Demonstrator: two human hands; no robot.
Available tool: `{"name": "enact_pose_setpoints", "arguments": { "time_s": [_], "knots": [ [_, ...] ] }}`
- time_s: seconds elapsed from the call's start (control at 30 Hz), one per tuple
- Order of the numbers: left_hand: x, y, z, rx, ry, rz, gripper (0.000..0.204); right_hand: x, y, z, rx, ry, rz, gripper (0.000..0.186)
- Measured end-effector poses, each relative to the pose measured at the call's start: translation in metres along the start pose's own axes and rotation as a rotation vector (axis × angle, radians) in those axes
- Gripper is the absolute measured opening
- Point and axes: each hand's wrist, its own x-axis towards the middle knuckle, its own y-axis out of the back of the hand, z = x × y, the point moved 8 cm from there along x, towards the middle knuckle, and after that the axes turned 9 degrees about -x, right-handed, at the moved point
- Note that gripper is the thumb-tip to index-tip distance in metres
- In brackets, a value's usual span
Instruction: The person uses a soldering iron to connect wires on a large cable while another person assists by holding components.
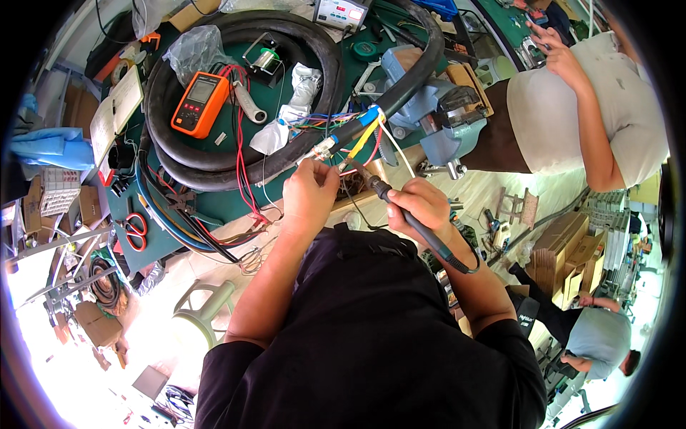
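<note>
The soldering iron (427,234) sat in the grasp of the right hand (423,207) at the near edge of the green bench (158,250), its front end angled up and left toward a yellow wire (363,141). The left hand (311,194) was just beside that wire's lower end; whether its fingertips gripped anything I could not tell. Above both hands ran a thick black cable (413,84), passing by a blue vise (457,143). Farther left lay an orange multimeter (202,105) and red-handled scissors (133,232).
</note>
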Motion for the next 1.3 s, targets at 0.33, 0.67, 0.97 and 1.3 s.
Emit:
{"name": "enact_pose_setpoints", "arguments": {
  "time_s": [0.33,0.67,0.97,1.3],
  "knots": [
    [0.003,0.001,0.003,0.049,0.011,0.009,0.023,0.0,-0.001,0.003,0.0,-0.037,0.029,0.021],
    [-0.022,0.036,0.046,0.18,-0.247,0.225,0.02,-0.012,0.017,0.014,0.062,-0.361,0.148,0.023],
    [-0.041,0.023,0.099,-0.614,-0.13,-0.103,0.02,0.024,0.017,0.002,0.415,-0.497,0.219,0.027],
    [-0.051,0.018,0.124,-0.639,-0.175,-0.313,0.024,0.049,-0.006,-0.01,0.809,-0.588,0.278,0.013]
  ]
}}
